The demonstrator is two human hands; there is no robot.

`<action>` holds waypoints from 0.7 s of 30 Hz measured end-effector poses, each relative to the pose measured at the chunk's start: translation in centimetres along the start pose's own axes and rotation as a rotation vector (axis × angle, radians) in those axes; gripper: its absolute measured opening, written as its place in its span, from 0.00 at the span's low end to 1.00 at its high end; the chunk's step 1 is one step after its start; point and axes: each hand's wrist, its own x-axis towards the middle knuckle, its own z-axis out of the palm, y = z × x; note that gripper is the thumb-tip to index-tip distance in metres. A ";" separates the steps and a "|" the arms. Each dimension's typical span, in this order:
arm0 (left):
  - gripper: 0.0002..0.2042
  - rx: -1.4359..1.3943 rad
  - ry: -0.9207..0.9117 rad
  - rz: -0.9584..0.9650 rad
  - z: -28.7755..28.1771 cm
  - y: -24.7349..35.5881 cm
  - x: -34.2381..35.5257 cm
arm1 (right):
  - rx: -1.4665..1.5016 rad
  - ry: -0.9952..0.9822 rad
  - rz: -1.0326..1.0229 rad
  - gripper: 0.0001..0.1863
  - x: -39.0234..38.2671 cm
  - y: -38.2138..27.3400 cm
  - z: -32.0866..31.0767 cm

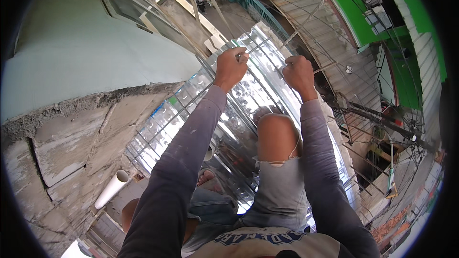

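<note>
High over an alley, I crouch on a shiny corrugated metal sheet point(248, 100), both arms stretched out ahead of me. My left hand point(231, 67) is curled into a fist around a thin steel rod point(253, 45), gripping it firmly near the sheet's far edge; the fingers are fully wrapped, with the rod's end showing just beyond my knuckles. My right hand point(297, 72) is also clenched tight, just to the right of the left, though I cannot tell whether it has hold of the same rod or of a neighbouring wire.

The rod runs crosswise to the sheet's long axis, pointing from my left hand up and to the right. The sheet itself stretches lengthwise away from me, from my bare knee point(277, 134) toward a rusty roof point(306, 14) beyond.

Left of the sheet stands a rough concrete wall point(71, 134), and a white plastic pipe point(111, 188) pokes out below its edge, open end up; what lies inside cannot be seen. Right of the sheet, tangled cables point(382, 119) hang before a green building point(411, 24).
</note>
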 end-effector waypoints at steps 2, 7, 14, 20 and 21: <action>0.16 -0.013 -0.036 -0.072 1.0 1.0 0.7 | -0.023 -0.036 -0.009 0.10 1.8 1.3 1.1; 0.17 -0.140 0.049 -0.158 2.1 -0.3 2.1 | -0.074 -0.113 0.078 0.12 5.0 3.0 3.7; 0.17 -0.191 0.053 -0.148 2.1 -1.2 2.2 | 0.137 -0.149 -0.031 0.13 3.9 3.4 3.4; 0.15 -0.310 0.107 -0.259 2.2 1.5 1.1 | 0.622 -0.338 0.026 0.16 6.3 0.6 5.4; 0.16 -0.300 0.102 -0.253 2.3 1.5 1.2 | 0.629 -0.387 0.041 0.18 6.6 0.4 5.4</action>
